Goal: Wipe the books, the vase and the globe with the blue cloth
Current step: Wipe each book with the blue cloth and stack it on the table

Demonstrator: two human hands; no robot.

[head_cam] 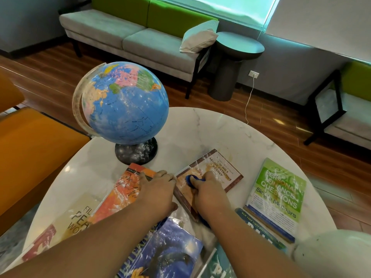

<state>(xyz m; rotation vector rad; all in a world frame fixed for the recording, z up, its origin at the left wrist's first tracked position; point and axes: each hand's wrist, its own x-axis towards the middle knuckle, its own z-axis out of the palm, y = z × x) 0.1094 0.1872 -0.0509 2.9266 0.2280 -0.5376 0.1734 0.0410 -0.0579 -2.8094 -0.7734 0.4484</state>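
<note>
My right hand [210, 194] grips the blue cloth [190, 179] and presses it on the cover of a tan and white book [226, 173] in the middle of the white marble table [200, 127]. My left hand [158, 191] rests at that book's left edge, partly over an orange book [120, 195]. The dusty globe [124, 103] stands on its dark base behind my hands. Several more dusty books lie around: a green one [281, 189] at the right, a blue one [168, 251] near me, a cream one [80, 219] at the left. A pale rounded vase [331, 255] shows at the bottom right.
An orange seat [30, 157] adjoins the table's left side. Behind the table are a grey and green sofa [130, 35] with a white cushion, a dark round side table [236, 57], and a white cable [250, 99] hanging from a wall socket.
</note>
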